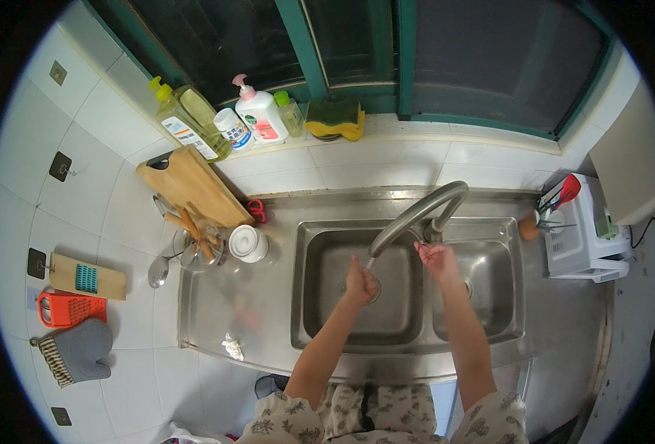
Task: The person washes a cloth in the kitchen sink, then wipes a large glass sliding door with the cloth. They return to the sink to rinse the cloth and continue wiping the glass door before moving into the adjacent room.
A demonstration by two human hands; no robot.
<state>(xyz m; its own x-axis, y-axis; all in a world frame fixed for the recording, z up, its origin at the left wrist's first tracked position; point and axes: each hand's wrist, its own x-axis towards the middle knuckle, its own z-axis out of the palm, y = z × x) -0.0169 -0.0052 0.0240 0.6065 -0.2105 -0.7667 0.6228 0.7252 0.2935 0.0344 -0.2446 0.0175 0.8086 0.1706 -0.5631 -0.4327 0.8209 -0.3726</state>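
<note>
A curved metal faucet (416, 216) arches over the left basin of a double stainless steel sink (396, 333), and a thin stream of water falls from its spout. Under the spout is my left hand (360, 284), its fingers curled and the thumb raised, close to the stream; whether something lies inside the fingers cannot be seen. My right hand (435, 260) is at the base of the faucet, near the divider between the basins, with its fingertips at or near the small faucet lever. How firmly they touch it is unclear.
On the left counter stand a lidded white jar (248, 243), a glass holder with wooden-handled utensils (197, 244), a cutting board (191, 183) and a crumpled tissue (232, 347). Bottles and a sponge (335, 119) line the sill. A white rack (577, 238) stands at right.
</note>
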